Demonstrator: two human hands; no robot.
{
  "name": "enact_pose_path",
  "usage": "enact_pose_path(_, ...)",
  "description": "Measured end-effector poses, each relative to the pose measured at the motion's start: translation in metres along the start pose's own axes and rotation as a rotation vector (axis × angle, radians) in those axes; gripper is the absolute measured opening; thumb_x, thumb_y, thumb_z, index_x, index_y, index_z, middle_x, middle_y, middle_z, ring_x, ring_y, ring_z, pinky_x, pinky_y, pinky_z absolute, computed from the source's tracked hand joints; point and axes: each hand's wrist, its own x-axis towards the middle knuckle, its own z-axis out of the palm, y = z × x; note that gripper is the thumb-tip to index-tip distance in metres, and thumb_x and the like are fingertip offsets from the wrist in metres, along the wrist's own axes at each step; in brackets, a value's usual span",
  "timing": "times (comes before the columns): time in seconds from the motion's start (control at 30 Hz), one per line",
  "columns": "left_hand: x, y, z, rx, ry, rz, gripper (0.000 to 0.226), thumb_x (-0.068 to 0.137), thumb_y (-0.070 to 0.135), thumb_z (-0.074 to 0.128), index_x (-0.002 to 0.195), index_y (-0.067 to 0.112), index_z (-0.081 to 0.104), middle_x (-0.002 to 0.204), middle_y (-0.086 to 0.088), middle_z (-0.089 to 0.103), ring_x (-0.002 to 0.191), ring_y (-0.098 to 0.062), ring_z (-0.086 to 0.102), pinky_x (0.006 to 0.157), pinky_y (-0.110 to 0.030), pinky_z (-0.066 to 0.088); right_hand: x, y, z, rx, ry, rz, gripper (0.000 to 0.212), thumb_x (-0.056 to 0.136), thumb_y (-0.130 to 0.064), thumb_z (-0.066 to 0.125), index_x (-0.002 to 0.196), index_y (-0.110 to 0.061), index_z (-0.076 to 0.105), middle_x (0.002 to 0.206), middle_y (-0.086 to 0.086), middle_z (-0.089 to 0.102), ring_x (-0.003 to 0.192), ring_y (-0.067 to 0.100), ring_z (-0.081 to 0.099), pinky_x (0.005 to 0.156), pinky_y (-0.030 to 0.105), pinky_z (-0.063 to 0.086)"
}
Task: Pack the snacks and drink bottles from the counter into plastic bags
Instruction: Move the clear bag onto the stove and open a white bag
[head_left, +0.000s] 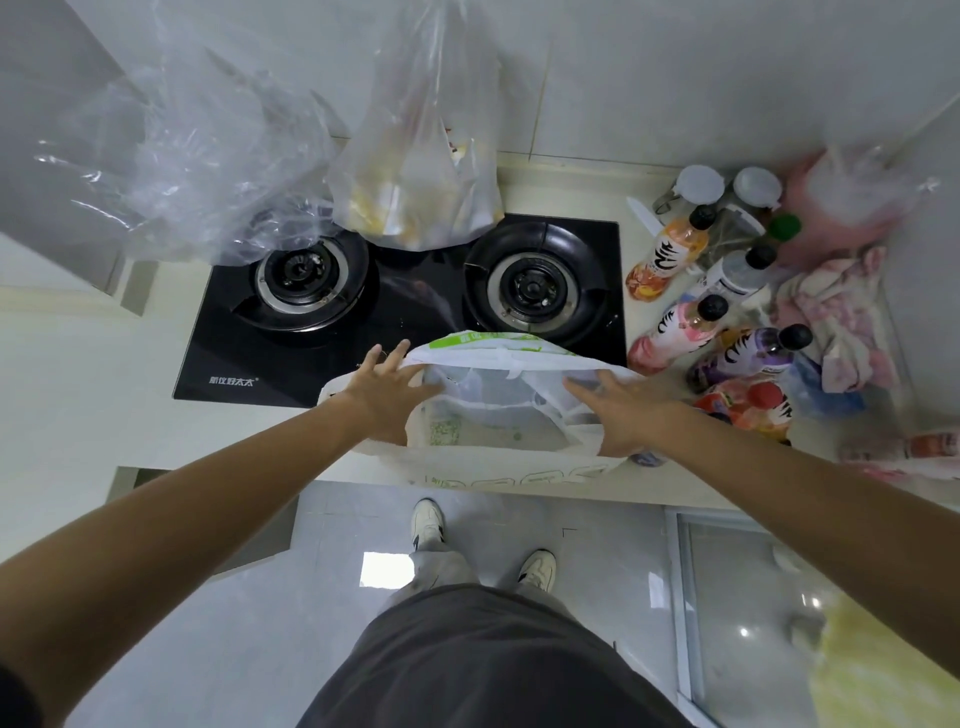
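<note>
White tiled walls and a pale counter (78, 364) fill the upper half of the frame, and a grey floor lies below. On the counter in the middle sits a black gas stove (400, 312) with two burners. At the upper left a big clear bag (197, 156) hangs crumpled, and just beside it, at the top centre, a second clear bag (421, 171) already holds yellow snacks and rests on the back of the stove.

At the centre of the frame, on the front edge of the counter, a white bag with green print (493, 405) stands open. The left hand (384, 395) holds its left rim with the fingers spread, and the right hand (623, 415) holds its right rim; both seem to pull the mouth wide, but I cannot tell how firmly the fingers are closed on the film.

At the right side stand the drink bottles (711, 322) with black caps, close together, with a pink cloth (841, 322) near them and two white-lidded jars (727, 182) behind.

I judge the bag is thin, soft and slippery, so it is best taken at the rim or handles. The bottles look full and heavy, stiff and smooth; take them around the body, one at a time.
</note>
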Motion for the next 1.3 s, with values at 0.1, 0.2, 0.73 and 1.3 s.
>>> enact_pose_path(0.1, -0.004, 0.005, -0.01, 0.031, 0.101, -0.026, 0.083, 0.084, 0.075, 0.056, 0.154, 0.035, 0.034, 0.166, -0.004, 0.018, 0.155, -0.041, -0.004, 0.122, -0.066, 0.001, -0.006, -0.007, -0.003, -0.153, 0.133, 0.027, 0.095, 0.075, -0.071, 0.067, 0.153, -0.033, 0.03, 0.149, 0.006, 0.038, 0.133, 0.033, 0.045, 0.099, 0.048, 0.044)
enact_pose_path(0.2, -0.012, 0.013, -0.012, 0.087, 0.363, -0.062, 0.04, 0.087, 0.031, 0.068, 0.126, 0.024, 0.064, 0.149, -0.009, 0.04, 0.151, -0.041, 0.018, 0.119, -0.066, 0.013, -0.001, -0.014, 0.004, -0.296, 0.403, -0.054, 0.063, 0.081, -0.058, 0.071, 0.131, -0.025, 0.05, 0.133, 0.001, 0.046, 0.124, 0.027, 0.041, 0.092, 0.047, 0.035)
enact_pose_path(0.73, -0.009, 0.024, 0.03, -0.099, 0.215, -0.045, 0.072, 0.101, 0.062, 0.027, 0.162, 0.027, 0.011, 0.138, -0.001, 0.062, 0.144, -0.027, 0.034, 0.122, -0.055, 0.01, 0.02, -0.004, 0.021, -0.008, 0.19, -0.18, 0.054, 0.104, -0.049, 0.04, 0.155, -0.038, 0.025, 0.147, -0.002, 0.055, 0.128, 0.032, 0.054, 0.112, 0.064, 0.025)
enact_pose_path(1.3, -0.013, 0.028, 0.034, 0.003, 0.136, -0.012, 0.056, 0.087, 0.077, 0.046, 0.109, 0.034, 0.074, 0.137, -0.001, 0.047, 0.128, -0.026, 0.037, 0.112, -0.069, 0.018, 0.022, -0.02, 0.028, -0.12, 0.085, -0.099, 0.063, 0.091, -0.077, 0.047, 0.146, -0.046, 0.047, 0.154, -0.003, 0.047, 0.135, 0.028, 0.05, 0.121, 0.065, 0.01)
